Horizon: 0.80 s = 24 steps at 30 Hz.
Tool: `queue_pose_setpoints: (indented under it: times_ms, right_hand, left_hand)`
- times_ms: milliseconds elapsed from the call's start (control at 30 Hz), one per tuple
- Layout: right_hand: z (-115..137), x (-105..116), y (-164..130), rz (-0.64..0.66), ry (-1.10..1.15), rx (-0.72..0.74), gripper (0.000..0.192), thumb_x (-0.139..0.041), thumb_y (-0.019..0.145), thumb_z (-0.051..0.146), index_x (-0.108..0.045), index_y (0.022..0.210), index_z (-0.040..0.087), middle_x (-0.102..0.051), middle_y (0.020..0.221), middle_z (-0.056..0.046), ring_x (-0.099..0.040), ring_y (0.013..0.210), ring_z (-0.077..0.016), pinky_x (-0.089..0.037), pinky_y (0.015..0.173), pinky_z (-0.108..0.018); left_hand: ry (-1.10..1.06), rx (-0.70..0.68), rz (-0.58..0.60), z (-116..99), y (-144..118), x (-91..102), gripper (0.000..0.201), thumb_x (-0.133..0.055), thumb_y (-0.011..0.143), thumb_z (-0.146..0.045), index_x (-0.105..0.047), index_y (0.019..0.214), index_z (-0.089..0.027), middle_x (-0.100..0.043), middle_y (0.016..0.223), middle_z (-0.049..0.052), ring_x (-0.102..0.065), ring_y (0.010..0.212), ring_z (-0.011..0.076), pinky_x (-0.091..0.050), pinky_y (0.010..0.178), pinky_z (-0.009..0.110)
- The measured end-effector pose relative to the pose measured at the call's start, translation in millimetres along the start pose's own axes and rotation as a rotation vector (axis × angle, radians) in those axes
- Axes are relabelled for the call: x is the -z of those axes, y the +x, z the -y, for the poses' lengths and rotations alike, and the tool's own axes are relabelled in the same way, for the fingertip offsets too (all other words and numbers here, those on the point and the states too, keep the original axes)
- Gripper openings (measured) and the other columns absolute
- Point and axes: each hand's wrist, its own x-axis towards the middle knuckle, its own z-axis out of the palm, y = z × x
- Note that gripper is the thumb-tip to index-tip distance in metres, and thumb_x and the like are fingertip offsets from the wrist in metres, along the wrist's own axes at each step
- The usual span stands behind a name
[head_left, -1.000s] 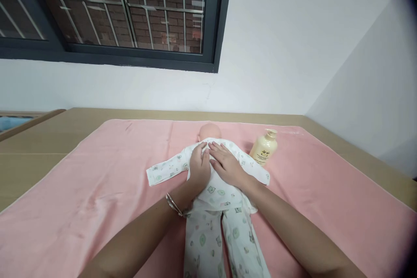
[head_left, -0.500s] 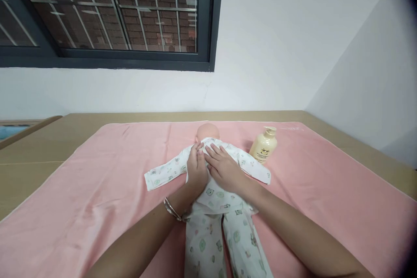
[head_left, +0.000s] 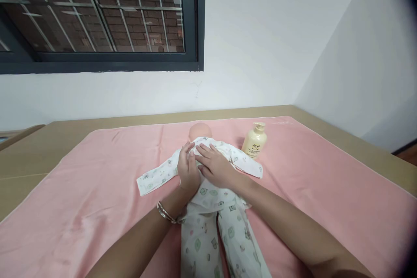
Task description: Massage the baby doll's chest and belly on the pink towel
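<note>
2 hands (head_left: 189,169) (head_left: 215,167) on doll (head_left: 208,200) — bottle (head_left: 255,142) beside.

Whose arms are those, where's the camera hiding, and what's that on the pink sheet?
There's no robot here! You're seeing one person's own left hand and right hand, both bare. The camera is worn on that person's head, looking forward and down, so it's like borrowing their eyes.

On the pink sheet lies a doll in white patterned clothes, its head pointing away from us. A pale yellow pump bottle is by the sleeve on the right. Both hands rest on the doll's upper body, and neither seems to grip anything.
</note>
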Motion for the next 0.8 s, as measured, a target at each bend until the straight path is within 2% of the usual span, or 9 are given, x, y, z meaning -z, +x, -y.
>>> queue_pose_setpoints:
  times_ms: [100, 167, 233, 300, 367, 467, 667, 800]
  right_hand:
    - [-19, 3, 4, -0.006, 0.034, -0.155, 0.047, -0.032, 0.099, 0.040, -0.041, 0.142, 0.023, -0.033, 0.152, -0.007, -0.023, 0.142, -0.0255, -0.020, 0.114, -0.051]
    - [-19, 1, 2, -0.049, -0.015, -0.305, 0.053, -0.031, 0.098, 0.043, -0.039, 0.143, 0.015, -0.035, 0.150, -0.014, -0.027, 0.141, -0.0292, -0.023, 0.113, -0.052]
    - [-7, -2, -3, -0.078, -0.081, -0.371, 0.055, -0.032, 0.098, 0.039, -0.039, 0.142, 0.007, -0.037, 0.147, -0.021, -0.029, 0.139, -0.0326, -0.024, 0.112, -0.052]
    - [10, -4, -8, -0.072, -0.116, -0.314, 0.052, -0.033, 0.097, 0.030, -0.040, 0.141, 0.004, -0.036, 0.147, -0.023, -0.026, 0.140, -0.0335, -0.022, 0.113, -0.052]
    - [23, -4, -11, -0.045, -0.105, -0.201, 0.050, -0.037, 0.094, 0.024, -0.039, 0.142, 0.008, -0.034, 0.149, -0.019, -0.022, 0.142, -0.0318, -0.019, 0.115, -0.052]
    - [24, -3, -10, -0.019, -0.047, -0.130, 0.050, -0.041, 0.091, 0.022, -0.042, 0.141, 0.017, -0.034, 0.151, -0.011, -0.020, 0.143, -0.0275, -0.015, 0.116, -0.053]
    - [-3, -4, -1, -0.044, 0.035, -0.278, 0.049, -0.040, 0.094, 0.034, -0.040, 0.142, 0.024, -0.029, 0.154, -0.006, -0.019, 0.143, -0.0269, -0.020, 0.114, -0.051]
    - [-6, -5, -2, -0.057, 0.050, -0.303, 0.051, -0.039, 0.095, 0.039, -0.039, 0.143, 0.023, -0.028, 0.155, -0.007, -0.019, 0.143, -0.0271, -0.021, 0.114, -0.050]
  left_hand:
    - [0.004, 0.010, -0.023, 0, 1, -0.6, 0.029, -0.041, 0.094, -0.034, -0.057, 0.114, -0.020, -0.063, 0.118, 0.009, -0.055, 0.116, 0.0219, -0.041, 0.102, 0.039]
    - [0.020, 0.015, -0.017, -1, 2, -1.2, 0.028, -0.041, 0.094, -0.032, -0.057, 0.114, -0.020, -0.064, 0.117, 0.009, -0.055, 0.115, 0.0218, -0.040, 0.102, 0.040]
    - [0.042, 0.037, 0.008, -1, 3, -1.5, 0.027, -0.042, 0.092, -0.029, -0.058, 0.113, -0.020, -0.063, 0.118, 0.008, -0.055, 0.115, 0.0219, -0.040, 0.102, 0.040]
    - [0.073, 0.073, 0.054, -1, 4, -1.6, 0.027, -0.044, 0.090, -0.025, -0.058, 0.113, -0.021, -0.062, 0.121, 0.008, -0.054, 0.116, 0.0226, -0.040, 0.103, 0.042]
    - [0.107, 0.101, 0.096, 0, 5, -1.2, 0.029, -0.047, 0.088, -0.024, -0.058, 0.115, -0.021, -0.060, 0.124, 0.008, -0.053, 0.119, 0.0235, -0.039, 0.105, 0.043]
    - [0.139, 0.084, 0.121, 3, 6, -0.8, 0.032, -0.045, 0.089, -0.025, -0.057, 0.118, -0.022, -0.060, 0.127, 0.008, -0.052, 0.121, 0.0239, -0.038, 0.106, 0.045]
    - [0.272, -0.123, 0.176, 14, 8, -3.6, 0.028, -0.043, 0.088, -0.021, -0.061, 0.108, -0.019, -0.061, 0.124, 0.010, -0.052, 0.122, 0.0243, -0.036, 0.108, 0.048]
    - [0.338, -0.166, 0.209, 17, 9, -4.6, 0.028, -0.040, 0.089, -0.020, -0.063, 0.106, -0.019, -0.062, 0.122, 0.010, -0.052, 0.122, 0.0245, -0.038, 0.107, 0.050]
